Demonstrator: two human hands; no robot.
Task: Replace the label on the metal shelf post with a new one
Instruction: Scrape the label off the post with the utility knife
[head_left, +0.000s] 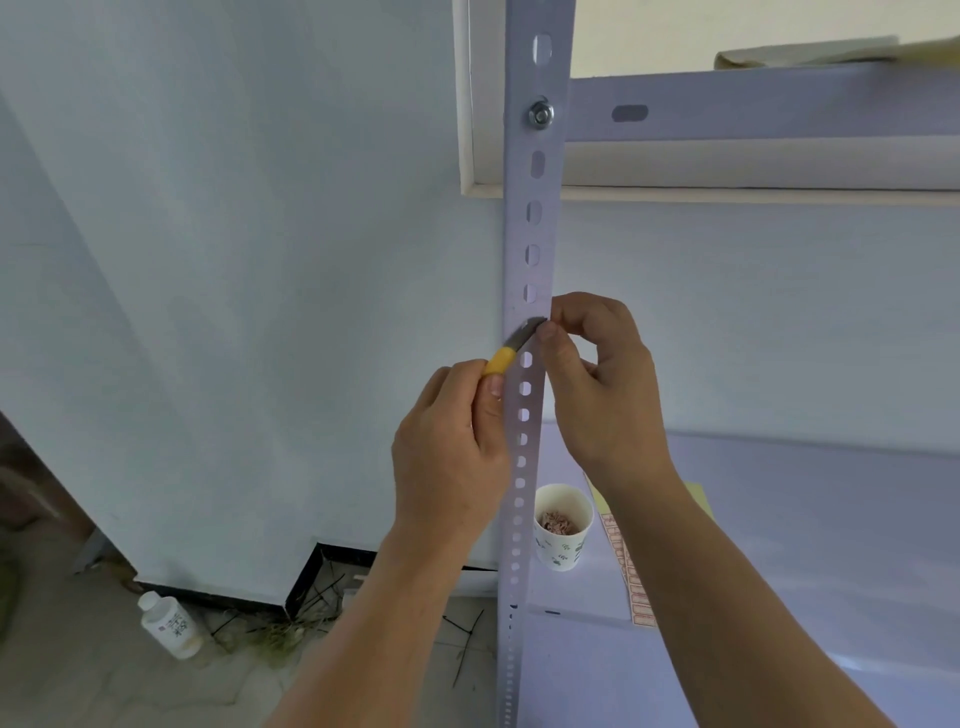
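Observation:
A white perforated metal shelf post (535, 228) runs top to bottom through the middle of the head view. My left hand (452, 447) is shut on a yellow-handled knife (501, 359), whose grey blade (525, 332) lies flat against the post face. My right hand (597, 384) sits to the right of the post, with thumb and forefinger pinched at the blade's tip on the post's right edge. The label itself is too small to make out under the fingers. A sheet of red-printed labels (631, 577) lies on the shelf below.
A paper cup (562, 527) holding pinkish scraps stands on the white shelf board (779, 571), just right of the post. A horizontal shelf beam (753, 104) crosses above. On the floor at lower left lie a white bottle (171, 623) and loose black ties (462, 623).

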